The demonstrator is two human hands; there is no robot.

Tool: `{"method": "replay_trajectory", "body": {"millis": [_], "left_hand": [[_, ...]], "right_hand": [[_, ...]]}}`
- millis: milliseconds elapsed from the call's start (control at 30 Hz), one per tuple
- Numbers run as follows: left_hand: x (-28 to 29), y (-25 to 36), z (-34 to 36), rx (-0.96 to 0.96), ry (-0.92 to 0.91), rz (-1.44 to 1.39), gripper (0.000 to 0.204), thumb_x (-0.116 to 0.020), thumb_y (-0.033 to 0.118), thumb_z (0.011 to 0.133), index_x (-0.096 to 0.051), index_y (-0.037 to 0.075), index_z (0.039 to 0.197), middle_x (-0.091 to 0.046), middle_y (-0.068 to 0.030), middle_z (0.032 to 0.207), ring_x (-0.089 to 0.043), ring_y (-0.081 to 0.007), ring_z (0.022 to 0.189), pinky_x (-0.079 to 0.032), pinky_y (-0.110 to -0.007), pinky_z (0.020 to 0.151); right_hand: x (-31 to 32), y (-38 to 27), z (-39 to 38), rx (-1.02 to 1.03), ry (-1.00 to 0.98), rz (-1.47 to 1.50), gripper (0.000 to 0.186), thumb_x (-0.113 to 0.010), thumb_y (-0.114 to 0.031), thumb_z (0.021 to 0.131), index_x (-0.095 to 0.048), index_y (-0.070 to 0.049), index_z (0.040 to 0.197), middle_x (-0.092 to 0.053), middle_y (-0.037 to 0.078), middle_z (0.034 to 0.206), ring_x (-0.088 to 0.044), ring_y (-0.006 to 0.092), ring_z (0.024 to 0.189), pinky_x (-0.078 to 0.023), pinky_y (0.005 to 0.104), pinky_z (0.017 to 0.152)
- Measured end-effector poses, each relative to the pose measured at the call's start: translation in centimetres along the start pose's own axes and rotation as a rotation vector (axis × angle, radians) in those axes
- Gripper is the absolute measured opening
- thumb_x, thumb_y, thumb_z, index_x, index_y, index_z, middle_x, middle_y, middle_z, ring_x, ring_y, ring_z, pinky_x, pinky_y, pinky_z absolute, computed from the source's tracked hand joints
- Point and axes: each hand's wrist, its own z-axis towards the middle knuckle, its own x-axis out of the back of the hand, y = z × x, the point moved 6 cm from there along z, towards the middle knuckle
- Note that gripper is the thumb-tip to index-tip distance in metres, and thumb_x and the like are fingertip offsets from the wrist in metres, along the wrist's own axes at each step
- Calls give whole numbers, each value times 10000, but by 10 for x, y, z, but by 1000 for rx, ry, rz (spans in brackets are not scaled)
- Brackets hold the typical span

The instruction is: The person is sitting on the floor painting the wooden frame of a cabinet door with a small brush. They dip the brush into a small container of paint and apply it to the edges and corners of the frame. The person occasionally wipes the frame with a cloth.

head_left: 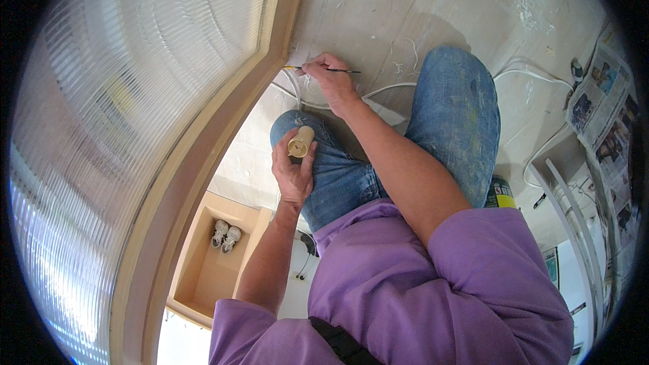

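small beige cup (306,136), beige inside, gripped in left hand (292,176) over denim knee (328,182), pale shoes (232,238) in open wooden box (208,277), slim brush (349,71) pinched in right hand (328,78), tip by wooden frame (276,34), ribbed translucent panel (135,94)

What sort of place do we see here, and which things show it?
Probably a room under renovation, perhaps in a home: the right hand holds a thin brush at a wooden frame, newspaper sheets are at the right, and a pair of shoes sits in a wooden compartment.
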Motion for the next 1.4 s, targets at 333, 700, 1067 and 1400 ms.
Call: {"method": "replay_trajectory", "body": {"millis": [333,700,1067,1400], "left_hand": [[-1,-4,0,-26,8,5,457,-852,153,922,-653,69,1325,-716,-168,1163,-692,-341,1051,-544,-421,943],[-1,-4,0,-21,7,-4,466,-855,161,922,-647,58,1325,-723,-175,1188,-695,-354,1091,-543,-428,970],[0,-4,0,-14,5,7,471,-857,163,919,-648,60,1328,-722,-174,1186,-694,-358,1088,-541,-435,969],[-1,-6,0,-16,10,-13,465,-856,154,919,-652,63,1327,-722,-173,1186,-699,-357,1082,-543,-434,967]], "right_hand": [[1,0,-1,9,-5,-14,117,-712,-150,982,-686,-39,1008,-774,110,1005,-687,173,1021,-481,341,1013],[1,-1,-2,9,2,-3,120,-712,-152,983,-678,-39,1009,-777,112,1014,-679,168,1009,-475,331,999],[3,-1,-4,-3,30,-7,126,-723,-149,975,-686,-34,1011,-777,118,1008,-698,178,1007,-486,341,1018],[0,-1,-4,17,-17,-18,93,-727,-124,978,-676,-48,994,-775,122,1005,-706,182,987,-493,334,1014]]}}
